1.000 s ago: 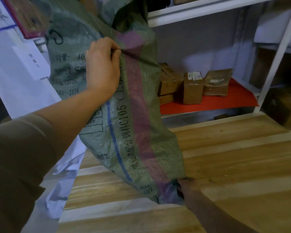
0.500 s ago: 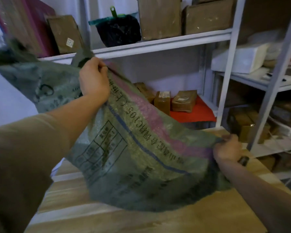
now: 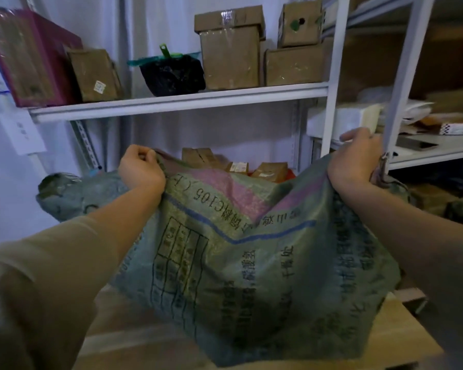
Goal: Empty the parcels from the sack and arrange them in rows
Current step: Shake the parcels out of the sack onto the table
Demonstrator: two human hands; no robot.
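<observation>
Above the wooden desk [image 3: 150, 340], in front of the white shelving [image 3: 182, 101], the woven sack [image 3: 251, 263] hung spread between both hands, its printed face toward the camera and its lower part draping onto the desk.

Handling, my judgement: woven plastic fabric, soft and limp, no stiffness of its own; it sagged in a shallow V between the two grips. It looked light and largely slack, with no bulges I could attribute to parcels; contents could not be confirmed from this view. The weave is probably slick, so a bunched fistful at the top edge or a corner seemed the safest hold, not a flat pinch.

Left hand [image 3: 141, 170]: fingers curled tight, fabric gathered in the fist at the upper left edge. A further lobe of sack trailed off to its left.

Right hand [image 3: 356, 157]: fingers likewise closed, gripping the upper right edge, raised near a shelf upright [image 3: 401, 84].

No parcels from the sack were visible on the desk. Cardboard boxes [image 3: 230, 52] sat on the shelves behind.
</observation>
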